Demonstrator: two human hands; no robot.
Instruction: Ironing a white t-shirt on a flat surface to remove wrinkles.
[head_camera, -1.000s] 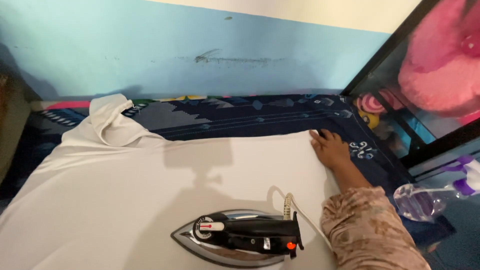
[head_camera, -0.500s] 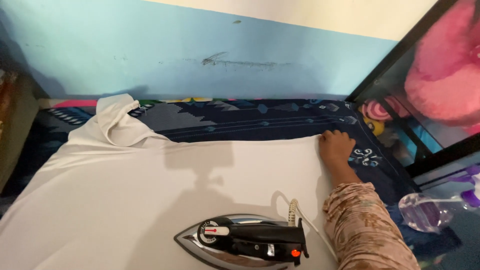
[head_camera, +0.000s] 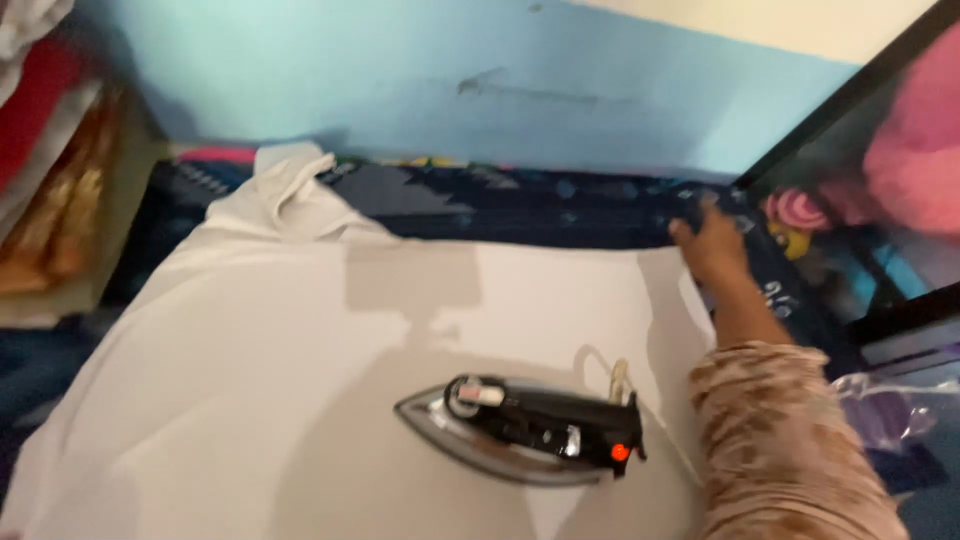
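My one visible right hand (head_camera: 712, 245) — fingers seemingly spread flat, blurred — at one white garment's (head_camera: 300, 380) far corner, one black iron (head_camera: 525, 428) resting alone.

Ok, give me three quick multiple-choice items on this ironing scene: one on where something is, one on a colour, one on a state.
1. Where does the black-handled metal iron sit?
A. On the white cloth
B. On the dark patterned blanket
C. In the right hand

2. What colour is the painted wall behind the bed?
A. Green
B. Light blue
C. Orange

3. What is the right hand doing?
A. Gripping the iron's handle
B. Resting at the far right corner of the white cloth
C. Holding the clear plastic bottle

Answers:
1. A, the iron lies flat on the cloth, untouched.
2. B, the wall is pale blue up to a cream band.
3. B, the hand lies at the cloth's corner, where it meets the dark patterned blanket, away from the iron.
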